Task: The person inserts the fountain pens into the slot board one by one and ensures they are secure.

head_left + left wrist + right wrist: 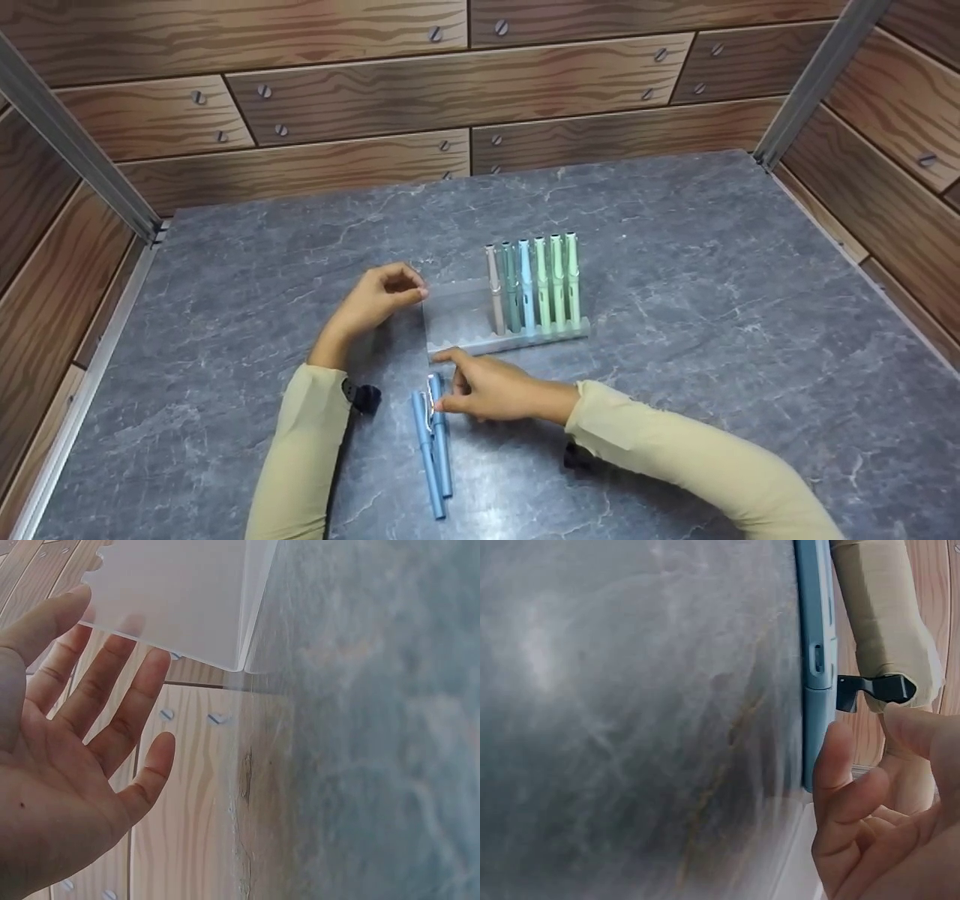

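A frosted clear pen stand (459, 313) holds a row of upright pens at its right part: a pinkish-grey one (494, 289), a dark green one (511, 289), a light blue one (526, 289) and several pale green ones (557, 289). My left hand (381, 298) pinches the stand's left edge, thumb on one side and fingertips behind the panel (169, 604). Right beside the stand's front left corner is my right hand (487, 386), index finger stretched toward it. Its thumb is close over two blue pens (426, 442) lying side by side; a blue pen (817, 637) lies beyond its bent fingers.
The stand and pens are on a grey marbled tabletop (675, 300). Wood-patterned panels (360, 97) wall it in at the back and sides, with metal posts (817, 82) at the corners. A black strap mount (364, 397) sits at the left wrist.
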`<state>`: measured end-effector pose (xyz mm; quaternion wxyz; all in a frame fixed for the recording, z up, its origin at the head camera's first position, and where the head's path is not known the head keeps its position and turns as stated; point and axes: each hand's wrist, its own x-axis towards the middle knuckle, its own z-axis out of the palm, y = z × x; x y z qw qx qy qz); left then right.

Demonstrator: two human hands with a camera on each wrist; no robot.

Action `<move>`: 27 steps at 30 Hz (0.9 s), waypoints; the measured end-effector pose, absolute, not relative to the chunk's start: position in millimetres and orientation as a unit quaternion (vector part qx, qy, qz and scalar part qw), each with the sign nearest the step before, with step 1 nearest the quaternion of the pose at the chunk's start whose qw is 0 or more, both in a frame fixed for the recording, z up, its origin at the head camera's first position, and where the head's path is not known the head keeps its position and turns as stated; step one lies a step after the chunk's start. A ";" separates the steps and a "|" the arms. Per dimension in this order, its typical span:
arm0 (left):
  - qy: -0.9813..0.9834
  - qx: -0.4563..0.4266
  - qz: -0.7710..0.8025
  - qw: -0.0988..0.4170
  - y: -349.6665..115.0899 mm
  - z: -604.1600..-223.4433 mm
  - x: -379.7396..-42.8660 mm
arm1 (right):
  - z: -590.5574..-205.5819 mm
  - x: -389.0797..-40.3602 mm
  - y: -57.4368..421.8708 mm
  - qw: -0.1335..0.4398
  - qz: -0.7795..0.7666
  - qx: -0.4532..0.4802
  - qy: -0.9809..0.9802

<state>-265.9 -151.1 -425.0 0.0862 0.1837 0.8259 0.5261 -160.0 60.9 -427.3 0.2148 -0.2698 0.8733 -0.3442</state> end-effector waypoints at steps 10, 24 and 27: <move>0.823 0.173 0.533 0.095 -151.4 -425.4 -263.5 | -433.1 -158.6 57.8 0.224 -0.322 -0.272 0.879; 0.823 0.181 0.531 0.088 -149.1 -426.5 -264.7 | -437.8 -158.2 57.2 0.224 -0.323 -0.270 0.879; 0.823 0.178 0.532 0.087 -150.2 -426.3 -264.7 | -437.7 -158.8 56.1 0.223 -0.321 -0.272 0.879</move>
